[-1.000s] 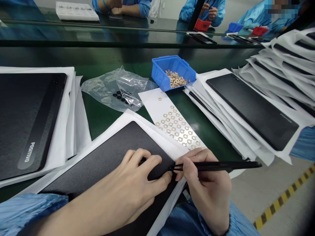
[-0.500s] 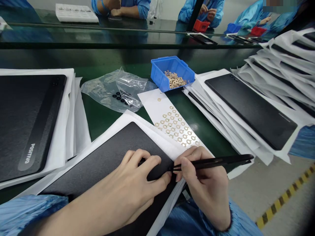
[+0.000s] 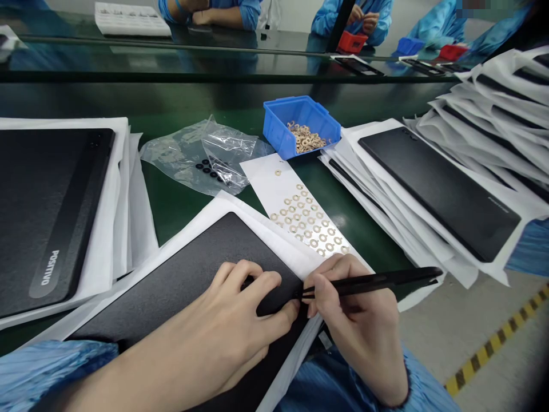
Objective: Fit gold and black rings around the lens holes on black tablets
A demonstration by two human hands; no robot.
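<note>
A black tablet back cover (image 3: 180, 274) lies slanted before me on a white foam sheet (image 3: 257, 220). My left hand (image 3: 244, 309) rests on it with bent fingers apart, gripping nothing, its thumb and index tips near the right corner. My right hand (image 3: 358, 320) is closed around black tweezers (image 3: 381, 281). Their tips touch the cover's corner beside a small round hole, close to my left fingertips. Whether the tips pinch anything is too small to tell. Beyond the cover lies a white sticker sheet (image 3: 295, 220) with several tan adhesive rings.
A blue bin (image 3: 278, 129) holds many small tan rings. Left of it lies a clear plastic bag (image 3: 180, 157) with black rings. Stacked covers (image 3: 446, 189) stand on the right, and a POSITIVO cover (image 3: 38, 200) on the left. Co-workers in blue sit across the bench.
The view has shifted very slightly. Both hands, the tweezers and the cover stay essentially in place. At the far right, a co-worker's hand has lowered toward a red bin.
</note>
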